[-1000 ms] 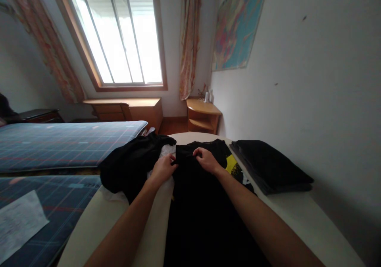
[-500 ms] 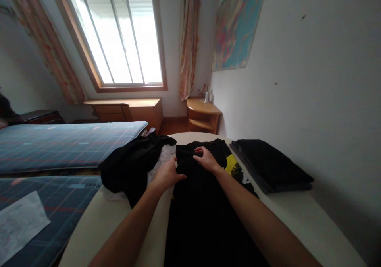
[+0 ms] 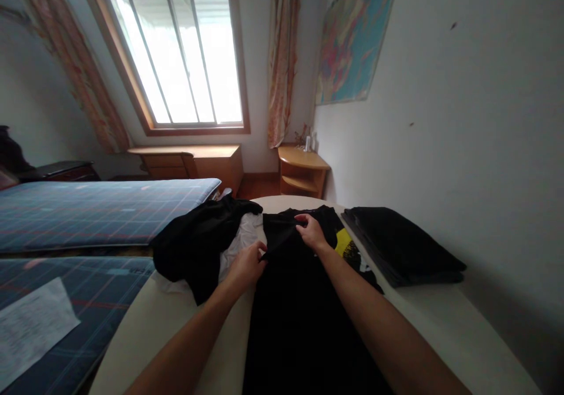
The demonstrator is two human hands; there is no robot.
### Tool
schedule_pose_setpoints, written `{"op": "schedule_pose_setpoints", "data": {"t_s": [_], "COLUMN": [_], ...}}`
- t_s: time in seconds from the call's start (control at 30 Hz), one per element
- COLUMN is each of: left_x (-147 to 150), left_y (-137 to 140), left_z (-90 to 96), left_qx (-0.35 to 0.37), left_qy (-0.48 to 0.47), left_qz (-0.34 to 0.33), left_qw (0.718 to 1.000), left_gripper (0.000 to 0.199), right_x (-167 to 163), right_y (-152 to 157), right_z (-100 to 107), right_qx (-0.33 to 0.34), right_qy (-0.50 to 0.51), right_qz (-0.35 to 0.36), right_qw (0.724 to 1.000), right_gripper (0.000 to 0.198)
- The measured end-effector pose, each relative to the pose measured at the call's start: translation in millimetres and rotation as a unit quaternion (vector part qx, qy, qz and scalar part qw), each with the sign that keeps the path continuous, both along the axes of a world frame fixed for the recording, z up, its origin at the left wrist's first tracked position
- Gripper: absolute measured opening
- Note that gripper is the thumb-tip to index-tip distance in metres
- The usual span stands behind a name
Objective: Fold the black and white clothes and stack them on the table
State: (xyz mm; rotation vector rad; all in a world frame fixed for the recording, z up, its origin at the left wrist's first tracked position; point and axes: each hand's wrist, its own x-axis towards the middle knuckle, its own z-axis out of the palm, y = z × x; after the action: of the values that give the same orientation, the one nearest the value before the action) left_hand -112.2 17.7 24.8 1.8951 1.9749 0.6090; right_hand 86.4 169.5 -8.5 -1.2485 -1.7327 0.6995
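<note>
A black T-shirt (image 3: 299, 318) with a yellow and white print on its right part lies on the pale round-edged table (image 3: 145, 336), partly folded over lengthwise. My left hand (image 3: 247, 267) pinches the shirt's left edge. Farther up, my right hand (image 3: 312, 231) has its thumb and fingertips closed on the cloth near the collar end. Between both hands the fabric is drawn into a slight crease. Left of the shirt lies a loose heap of black clothing (image 3: 194, 245) with white cloth (image 3: 240, 239) beside it.
A stack of folded dark clothes (image 3: 405, 245) sits on the table's right, near the white wall (image 3: 476, 136). Plaid mattresses (image 3: 106, 213) are at the left, one bearing a printed paper sheet (image 3: 37, 327). Behind stand a wooden desk (image 3: 215, 154) and corner shelf (image 3: 304, 158).
Both hands have gone from spread fingers to pinching the shirt's cloth. The left hand came slightly down, and the right moved a little to the right. A crease now runs between them.
</note>
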Motion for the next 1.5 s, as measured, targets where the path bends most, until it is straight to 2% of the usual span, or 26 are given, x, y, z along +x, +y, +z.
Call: {"op": "schedule_pose_setpoints", "data": {"t_s": [0.2, 0.3, 0.5, 0.67, 0.93, 1.07, 1.27, 1.5], "left_x": [2, -1, -6, -4, -4, -3, 0, 0], "left_y": [-13, -17, -17, -16, -15, -15, -16, -16], "left_z": [-15.2, -17.4, -28.5, -35.5, -37.5, -37.4, -33.6, -32.3], "left_qx": [0.045, 0.077, 0.140, 0.169, 0.192, 0.195, 0.194, 0.190], "left_qy": [-0.032, -0.032, -0.034, -0.017, -0.016, -0.026, -0.035, -0.015], "left_qz": [0.011, 0.015, -0.049, -0.074, -0.090, -0.083, -0.057, -0.050], "left_qw": [0.998, 0.996, 0.988, 0.983, 0.977, 0.977, 0.979, 0.980], "left_gripper": [0.013, 0.021, 0.028, 0.030, 0.032, 0.031, 0.026, 0.024], "right_x": [-6, -9, -21, -49, -96, -107, -104, -90], "right_y": [-9, -14, -18, -9, 2, 14, 32, 30], "right_z": [0, 5, 21, 33, 31, 30, 26, 22], "right_qx": [-0.008, -0.020, 0.002, 0.023, -0.027, -0.059, -0.070, -0.047], "right_qy": [-0.068, -0.125, -0.247, -0.299, -0.321, -0.296, -0.248, -0.249], "right_qz": [-0.002, -0.009, -0.027, 0.010, 0.013, -0.002, -0.018, 0.036], "right_qw": [0.998, 0.992, 0.969, 0.954, 0.947, 0.953, 0.966, 0.967], "right_gripper": [0.036, 0.040, 0.036, 0.038, 0.049, 0.036, 0.031, 0.043]}}
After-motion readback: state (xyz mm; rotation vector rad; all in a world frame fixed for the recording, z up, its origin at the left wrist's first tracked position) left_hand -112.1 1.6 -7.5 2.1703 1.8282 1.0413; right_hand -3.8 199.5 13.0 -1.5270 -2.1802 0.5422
